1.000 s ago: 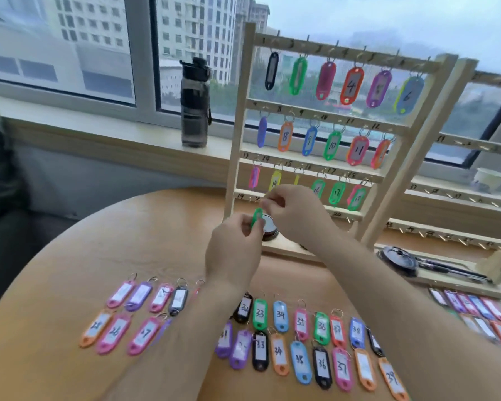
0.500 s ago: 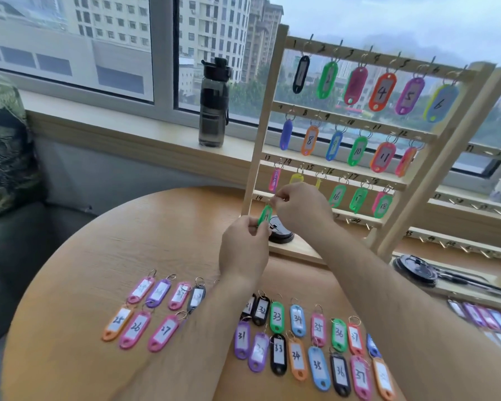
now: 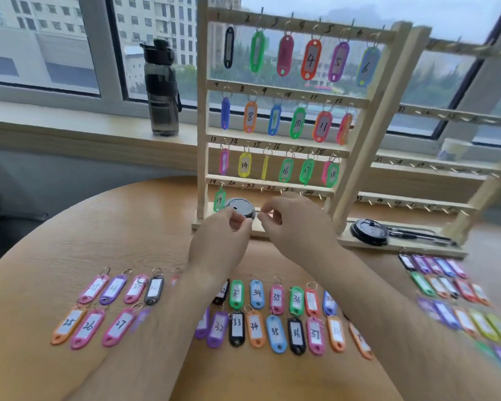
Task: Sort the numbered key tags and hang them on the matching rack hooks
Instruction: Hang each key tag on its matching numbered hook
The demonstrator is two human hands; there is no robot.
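Observation:
A wooden key rack stands at the far side of the round table, with tags 1 to 18 on its upper three rails. A green tag marked 19 hangs alone on the first hook of the bottom rail. My left hand and my right hand hover side by side just below that rail, apart from the green tag. Their fingers are loosely curled and I see nothing between them. Loose numbered tags lie in rows: 25 to 27 at the left, the thirties under my forearms.
A black lid rests on the rack's base behind my fingers. A dark water bottle stands on the windowsill. At the right stands a second rack, with another black lid and pens on its base and more tags in front.
Both hands held the green tag up at the bottom rail's left end. Now it hangs on hook 19 by itself, and both hands have drawn back down and to the right.

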